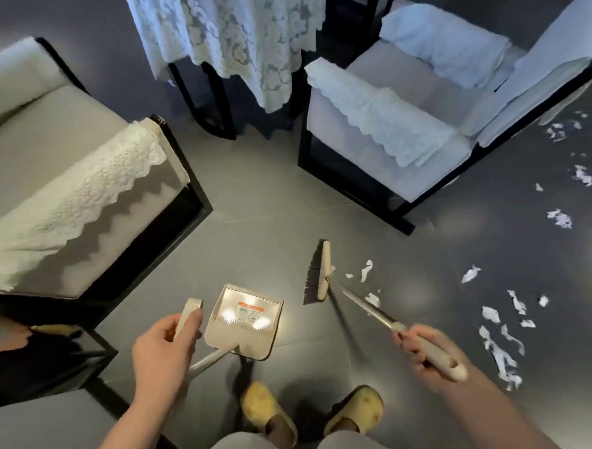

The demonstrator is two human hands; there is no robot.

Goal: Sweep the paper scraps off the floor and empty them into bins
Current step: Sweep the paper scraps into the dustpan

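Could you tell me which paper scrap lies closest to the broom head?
The small white paper scrap touching the cream broom head by the handle joint; the other scraps lie farther right.

My left hand covers most of the dustpan handle, so I see only its top end and the pole below my palm. My right hand hides the middle of the broom grip. The printing on the dustpan label is too small and glared to read. Paper scraps on the far right are blurred. The left armchair and the lace-covered table are cut off by the edges.
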